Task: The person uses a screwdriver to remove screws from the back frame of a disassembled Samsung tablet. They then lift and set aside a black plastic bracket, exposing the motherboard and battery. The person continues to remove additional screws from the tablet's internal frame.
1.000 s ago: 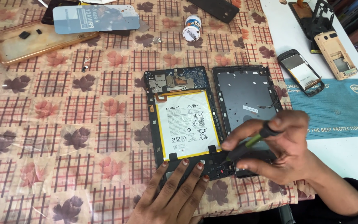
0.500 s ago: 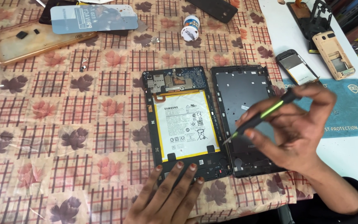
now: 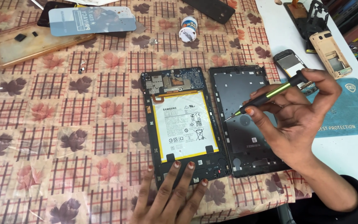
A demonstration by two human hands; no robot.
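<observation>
The right hand [image 3: 299, 112] pinches a slim black-and-green precision screwdriver [image 3: 266, 98] pen-style, its tip raised over the detached black plastic back cover [image 3: 239, 137]. Left of that tip lies the opened tablet with its white battery [image 3: 183, 124], pinned at its near edge by the flattened left hand [image 3: 172, 195], apparently to steady it.

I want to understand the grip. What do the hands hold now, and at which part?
The right hand holds a green-and-black screwdriver around its handle, tip free in the air. The left hand holds nothing; its fingers press on the opened tablet at its bottom edge.
</observation>
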